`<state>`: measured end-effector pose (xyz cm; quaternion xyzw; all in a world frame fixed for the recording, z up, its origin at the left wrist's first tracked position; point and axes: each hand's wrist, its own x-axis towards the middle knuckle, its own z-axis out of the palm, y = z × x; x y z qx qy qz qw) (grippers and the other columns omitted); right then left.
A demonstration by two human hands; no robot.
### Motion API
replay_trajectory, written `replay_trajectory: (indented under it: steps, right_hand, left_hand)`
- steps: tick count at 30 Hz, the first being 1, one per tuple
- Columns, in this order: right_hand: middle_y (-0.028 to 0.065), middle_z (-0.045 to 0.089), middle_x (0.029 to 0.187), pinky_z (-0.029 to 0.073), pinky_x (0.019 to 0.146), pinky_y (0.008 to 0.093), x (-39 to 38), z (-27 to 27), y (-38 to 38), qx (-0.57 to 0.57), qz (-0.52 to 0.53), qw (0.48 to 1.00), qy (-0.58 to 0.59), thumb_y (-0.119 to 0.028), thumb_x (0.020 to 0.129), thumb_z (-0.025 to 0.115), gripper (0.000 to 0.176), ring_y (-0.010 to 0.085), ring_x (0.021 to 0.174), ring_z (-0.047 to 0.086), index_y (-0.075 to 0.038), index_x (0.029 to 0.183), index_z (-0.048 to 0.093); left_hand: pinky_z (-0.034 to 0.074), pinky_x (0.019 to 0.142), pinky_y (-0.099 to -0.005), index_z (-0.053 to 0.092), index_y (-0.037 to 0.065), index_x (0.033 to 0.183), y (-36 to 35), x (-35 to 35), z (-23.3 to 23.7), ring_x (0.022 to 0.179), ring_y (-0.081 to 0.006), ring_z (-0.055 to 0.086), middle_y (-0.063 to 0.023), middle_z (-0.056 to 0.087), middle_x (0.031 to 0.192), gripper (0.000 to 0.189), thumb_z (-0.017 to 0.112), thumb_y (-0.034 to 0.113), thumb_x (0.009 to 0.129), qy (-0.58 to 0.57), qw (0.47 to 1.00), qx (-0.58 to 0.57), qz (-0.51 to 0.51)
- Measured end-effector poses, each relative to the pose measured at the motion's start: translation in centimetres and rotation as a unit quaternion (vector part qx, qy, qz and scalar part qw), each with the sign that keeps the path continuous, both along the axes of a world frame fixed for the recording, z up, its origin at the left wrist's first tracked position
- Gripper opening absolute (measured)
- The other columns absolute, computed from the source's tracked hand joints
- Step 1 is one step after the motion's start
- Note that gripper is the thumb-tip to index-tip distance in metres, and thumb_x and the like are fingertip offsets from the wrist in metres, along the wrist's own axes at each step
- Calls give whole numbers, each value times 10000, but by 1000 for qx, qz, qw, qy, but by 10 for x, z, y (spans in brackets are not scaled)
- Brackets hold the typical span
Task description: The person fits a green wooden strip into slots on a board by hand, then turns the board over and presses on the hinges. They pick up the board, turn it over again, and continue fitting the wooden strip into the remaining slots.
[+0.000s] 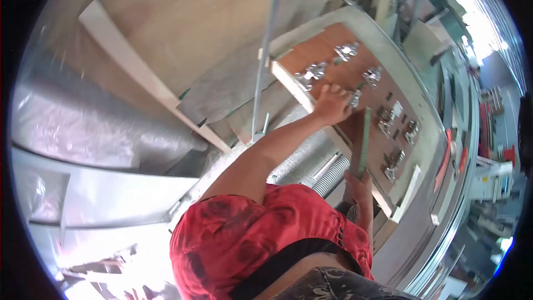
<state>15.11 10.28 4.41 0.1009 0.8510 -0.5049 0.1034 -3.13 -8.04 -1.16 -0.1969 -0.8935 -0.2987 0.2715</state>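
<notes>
My left hand (333, 104) is stretched over a reddish-brown panel (327, 39), with its fingers bent around a shiny metal piece (355, 98) that looks like a cabinet hinge. Nearer my body, my right hand (360, 184) grips the lower end of a board (365, 141), whose long greenish edge faces up. Part of that board's face and some of my right fingers are hidden. Several similar metal hinges (346, 51) lie in clusters on the panel, among small dark pieces (396, 133).
Beneath the panel is a pale worktable (427, 100). A ribbed hose (332, 176) runs below its near edge. To the left are a long pale wood strip (130, 72) and sheets under plastic (83, 122). Red-handled tools (444, 158) lie along the right side.
</notes>
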Motion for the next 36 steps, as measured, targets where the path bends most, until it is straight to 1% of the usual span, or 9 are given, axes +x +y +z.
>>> replay_trajectory:
  steps: [1,3,8,13,19,23,25,28,36]
  right_hand:
    - [38,611,788,454,625,280,-1,-3,0,2,18,1000,-7,-152,774,681,289,122,703,568,-9,1007,585]
    - [31,608,750,459,601,289,0,-7,1,5,2,1000,21,-157,777,672,252,134,665,575,-10,966,595]
    - [21,606,768,457,602,284,-1,-10,3,-2,8,1000,-21,-153,799,680,245,127,671,571,-16,983,592]
    - [20,599,807,450,605,278,1,1,-9,5,-10,1000,-9,-138,804,681,287,120,694,552,-4,1036,576]
    - [19,597,812,446,601,275,1,-14,1,22,2,1000,4,-137,807,675,295,115,692,550,-2,1047,570]
    - [13,593,796,434,582,264,3,-19,3,11,-3,1000,24,-136,809,673,275,103,677,543,-7,1030,573]
    - [5,589,772,418,550,260,2,-26,12,13,15,1000,-8,-134,812,670,256,92,652,533,-14,1016,572]
    - [0,584,749,408,526,263,2,-22,5,7,-2,1000,4,-140,816,669,246,88,627,523,-17,1004,568]
    - [-2,570,730,402,513,261,3,-21,3,2,-1,1000,3,-142,819,660,234,88,611,513,-13,988,563]
  left_hand:
    - [346,862,-429,626,84,1045,0,0,1,1005,-236,509,-62,609,955,347,606,291,767,-5,1000,18,-7]
    - [344,862,-419,631,81,1034,-2,-1,-1,991,-231,504,-56,605,946,347,612,289,757,-7,1000,25,-2]
    - [330,866,-390,646,65,1004,-4,0,-1,964,-214,487,-48,591,913,345,621,285,739,-14,999,42,-12]
    - [326,871,-385,651,69,1005,-2,-1,-4,963,-210,485,-47,591,917,347,624,289,737,2,999,38,-5]
    - [327,868,-383,652,73,1003,-1,-2,-5,953,-210,488,-45,595,916,353,632,293,728,1,1000,30,-4]
    - [331,861,-381,650,78,999,-1,-2,-3,947,-209,492,-43,597,916,355,637,298,721,-4,1000,22,-1]
    - [332,860,-380,649,79,1000,-1,-2,-3,948,-208,492,-42,596,915,354,638,296,721,-3,1000,26,-2]
    - [334,857,-379,649,81,1006,-2,-1,-2,948,-208,492,-41,596,914,356,638,294,721,-2,1000,28,-3]
    - [338,846,-378,647,73,997,-1,-2,-5,935,-208,490,-41,596,889,356,644,293,717,20,999,40,-2]
